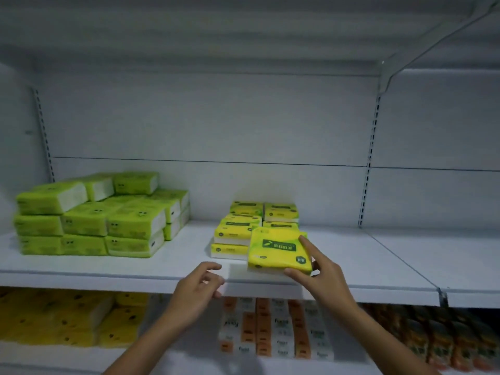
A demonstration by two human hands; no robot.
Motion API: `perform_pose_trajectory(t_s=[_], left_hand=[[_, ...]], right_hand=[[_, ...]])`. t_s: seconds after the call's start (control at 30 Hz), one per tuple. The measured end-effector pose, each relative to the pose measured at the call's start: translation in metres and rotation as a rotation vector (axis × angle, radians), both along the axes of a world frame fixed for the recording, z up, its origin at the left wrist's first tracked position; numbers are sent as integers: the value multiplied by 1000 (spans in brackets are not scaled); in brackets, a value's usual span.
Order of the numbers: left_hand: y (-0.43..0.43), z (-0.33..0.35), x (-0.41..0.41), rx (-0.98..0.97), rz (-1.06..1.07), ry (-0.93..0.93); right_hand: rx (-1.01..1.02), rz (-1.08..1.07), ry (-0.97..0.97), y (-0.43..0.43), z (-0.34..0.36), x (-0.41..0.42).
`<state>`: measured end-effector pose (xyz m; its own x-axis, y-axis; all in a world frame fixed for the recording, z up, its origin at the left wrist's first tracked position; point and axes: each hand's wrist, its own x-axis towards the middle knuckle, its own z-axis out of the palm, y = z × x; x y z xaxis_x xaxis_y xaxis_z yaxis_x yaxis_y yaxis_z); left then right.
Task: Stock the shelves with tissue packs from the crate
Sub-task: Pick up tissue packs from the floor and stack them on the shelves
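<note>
My right hand grips a yellow-green tissue pack by its right end, thumb under the front edge and a finger on top. The pack hovers tilted just above the front of the white middle shelf, in front of a small stack of matching yellow packs. My left hand hangs at the shelf's front edge, left of the pack, with loosely curled fingers and nothing in it. The crate is out of view.
A large stack of lime-green tissue packs fills the shelf's left part. The lower shelf holds yellow packs, orange-and-white packs and orange packs. A shelf above overhangs; a bracket juts at the upper right.
</note>
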<state>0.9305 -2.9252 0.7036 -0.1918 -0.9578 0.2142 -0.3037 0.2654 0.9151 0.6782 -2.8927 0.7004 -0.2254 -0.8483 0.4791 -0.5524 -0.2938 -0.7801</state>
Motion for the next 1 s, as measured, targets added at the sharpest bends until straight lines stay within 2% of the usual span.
perform_pose_trajectory(t_s=[0.13, 0.27, 0.43, 0.73, 1.0], left_hand=[[-34, 1, -3, 2, -27, 5], [-66, -1, -12, 22, -37, 36], [-95, -8, -15, -19, -19, 60], [-133, -13, -21, -46, 76, 84], [-133, -21, -19, -23, 133, 91]], right_hand=[[-18, -94, 83, -27, 4, -12], [-30, -186, 38, -60, 4, -27], [-3, -223, 74, -108, 12, -51], [266, -219, 206, -190, 9, -77], [325, -280, 306, -211, 9, -79]])
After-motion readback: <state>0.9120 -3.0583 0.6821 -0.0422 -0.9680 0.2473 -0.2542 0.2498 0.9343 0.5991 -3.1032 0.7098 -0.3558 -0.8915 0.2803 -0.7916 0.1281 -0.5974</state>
